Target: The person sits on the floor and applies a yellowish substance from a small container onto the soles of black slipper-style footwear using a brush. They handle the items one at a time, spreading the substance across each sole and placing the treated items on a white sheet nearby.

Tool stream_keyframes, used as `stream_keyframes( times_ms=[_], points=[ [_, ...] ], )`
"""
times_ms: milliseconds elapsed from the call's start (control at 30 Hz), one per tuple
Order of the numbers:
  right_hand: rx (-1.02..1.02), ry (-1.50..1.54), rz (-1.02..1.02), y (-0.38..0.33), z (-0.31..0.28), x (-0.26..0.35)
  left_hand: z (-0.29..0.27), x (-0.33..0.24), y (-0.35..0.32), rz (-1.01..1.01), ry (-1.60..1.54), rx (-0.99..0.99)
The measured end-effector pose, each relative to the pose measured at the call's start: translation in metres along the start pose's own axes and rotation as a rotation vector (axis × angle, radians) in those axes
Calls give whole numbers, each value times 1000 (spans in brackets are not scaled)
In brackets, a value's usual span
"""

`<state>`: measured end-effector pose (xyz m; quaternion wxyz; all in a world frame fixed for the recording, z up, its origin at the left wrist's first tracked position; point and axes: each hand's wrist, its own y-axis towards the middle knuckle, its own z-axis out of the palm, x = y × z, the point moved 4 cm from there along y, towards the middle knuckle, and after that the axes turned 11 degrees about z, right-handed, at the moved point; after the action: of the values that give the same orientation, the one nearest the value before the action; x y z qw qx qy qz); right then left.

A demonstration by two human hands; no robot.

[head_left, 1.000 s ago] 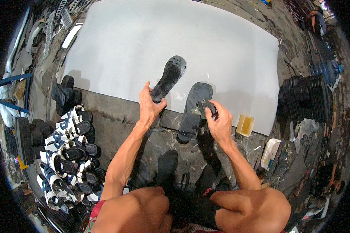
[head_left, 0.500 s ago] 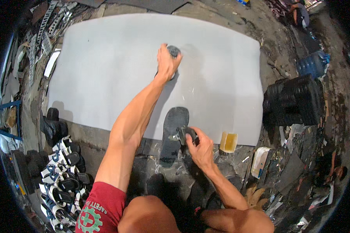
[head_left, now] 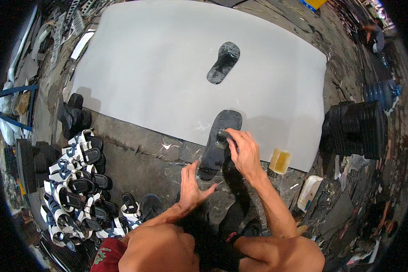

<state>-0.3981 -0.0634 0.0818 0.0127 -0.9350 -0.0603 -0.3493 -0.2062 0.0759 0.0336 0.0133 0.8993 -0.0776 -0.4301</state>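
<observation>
A black shoe sole [head_left: 227,119] lies across the near edge of the large grey-white sheet [head_left: 154,68]. My right hand [head_left: 245,152] pinches a small dark pad [head_left: 221,134] and presses it on the middle of this sole, where the surface looks wet. Close to the sole's near end, my left hand [head_left: 190,188] is open with thumb and fingers spread, holding nothing. Whether its fingertips touch the sole I cannot tell. Farther off on the sheet rests a second black sole [head_left: 224,62], its upper face shiny.
A small square container of amber stuff [head_left: 280,161] sits at the sheet's near right corner. White-strapped sandals [head_left: 72,190] are heaped at left. Stacked black soles [head_left: 354,129] stand at right, beside a blue water jug [head_left: 380,94]. A white tub [head_left: 309,192] lies near scraps.
My left hand has let go of the far sole, now lying on the sheet, and come back to the near sole. My right hand's pad has moved onto the sole's middle. The view has shifted.
</observation>
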Motion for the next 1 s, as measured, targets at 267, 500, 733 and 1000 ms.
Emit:
stream_keyframes(
  times_ms=[267,500,733,1000],
  points=[
    [0,37,-75,5,-9,17,15,19,5,7,-114,-158],
    [-260,12,248,1,5,-3,16,10,12,19,-83,-184],
    [-194,126,430,-25,13,13,19,10,16,79,-63,-160],
    [-361,23,272,-12,21,-14,26,16,4,94,-46,-163]
  ],
)
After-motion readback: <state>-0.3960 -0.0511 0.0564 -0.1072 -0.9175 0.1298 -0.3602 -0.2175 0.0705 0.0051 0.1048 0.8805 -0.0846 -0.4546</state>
